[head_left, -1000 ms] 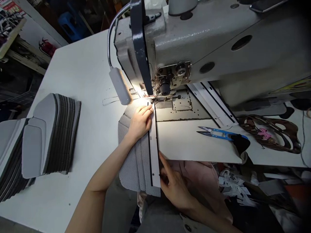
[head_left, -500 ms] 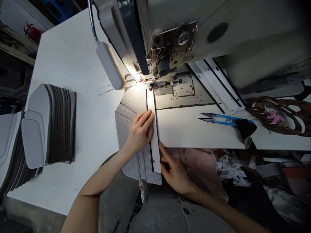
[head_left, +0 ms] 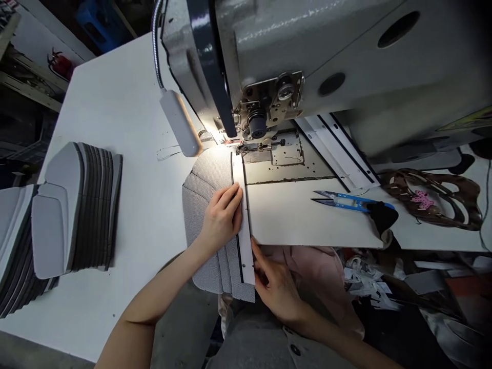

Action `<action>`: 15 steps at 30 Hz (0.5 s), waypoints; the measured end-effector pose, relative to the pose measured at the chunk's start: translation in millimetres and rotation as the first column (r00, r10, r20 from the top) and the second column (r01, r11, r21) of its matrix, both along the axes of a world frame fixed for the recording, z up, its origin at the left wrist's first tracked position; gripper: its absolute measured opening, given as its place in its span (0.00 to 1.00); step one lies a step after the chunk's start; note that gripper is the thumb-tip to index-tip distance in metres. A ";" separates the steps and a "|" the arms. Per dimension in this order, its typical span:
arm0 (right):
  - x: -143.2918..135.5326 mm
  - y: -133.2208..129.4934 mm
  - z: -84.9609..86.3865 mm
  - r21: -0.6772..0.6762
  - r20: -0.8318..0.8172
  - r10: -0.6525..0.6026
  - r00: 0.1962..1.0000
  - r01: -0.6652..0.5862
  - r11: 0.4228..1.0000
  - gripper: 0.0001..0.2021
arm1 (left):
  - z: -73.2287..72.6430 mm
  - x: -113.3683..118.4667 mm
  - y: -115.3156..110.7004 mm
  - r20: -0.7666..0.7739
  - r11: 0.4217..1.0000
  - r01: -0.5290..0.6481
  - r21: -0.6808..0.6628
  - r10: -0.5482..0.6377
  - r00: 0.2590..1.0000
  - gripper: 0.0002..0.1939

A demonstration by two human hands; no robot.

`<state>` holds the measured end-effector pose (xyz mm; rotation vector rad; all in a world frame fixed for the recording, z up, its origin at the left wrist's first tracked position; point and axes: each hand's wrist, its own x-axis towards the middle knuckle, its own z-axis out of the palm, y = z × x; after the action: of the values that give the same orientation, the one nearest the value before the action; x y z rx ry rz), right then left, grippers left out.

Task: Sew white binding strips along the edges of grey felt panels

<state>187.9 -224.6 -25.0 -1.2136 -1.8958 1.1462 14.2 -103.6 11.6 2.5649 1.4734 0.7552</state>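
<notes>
A broad white table (head_left: 126,102) carries a bulky grey metal sewing machine (head_left: 277,41). From beneath its needle area, a grey woven fabric panel with rounded corners (head_left: 198,205) reaches past the table's near edge; a long white strip with a black line (head_left: 246,256) lies along its right side. The panel looks light and soft, the strip stiffer; hold them flat along the strip. The left hand (head_left: 222,212) lies over both, fingers together; the right hand (head_left: 274,282) touches the strip's right edge near its near end. Whether either pinches, I cannot tell.
</notes>
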 end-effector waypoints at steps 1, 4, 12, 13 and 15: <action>-0.1 1.7 0.6 0.001 0.007 0.004 1.000 -0.004 1.000 0.43 | -0.1 -0.4 1.9 -0.001 1.000 0.001 0.004 -0.001 1.000 0.21; -1.0 7.4 1.6 0.007 0.022 0.008 1.000 -0.008 1.000 0.43 | -0.3 -1.6 8.6 -0.008 0.999 0.011 0.033 -0.011 1.000 0.21; -2.2 22.3 6.3 0.071 0.166 -0.038 0.985 0.027 0.997 0.36 | -2.3 -5.4 26.4 -0.033 0.999 0.011 0.046 -0.009 0.999 0.21; -2.3 24.7 7.9 0.085 0.190 -0.043 0.981 0.027 0.996 0.35 | -2.6 -5.8 28.7 -0.032 0.999 0.010 0.040 -0.009 0.999 0.21; -3.0 30.3 11.4 0.111 0.231 -0.041 0.972 0.016 0.994 0.33 | -3.0 -6.3 33.4 -0.034 1.000 0.008 0.020 -0.007 0.999 0.21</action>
<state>184.9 -194.3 -13.6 -1.3589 -2.0766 0.9045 7.9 -70.2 8.6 2.6087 1.4718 0.7331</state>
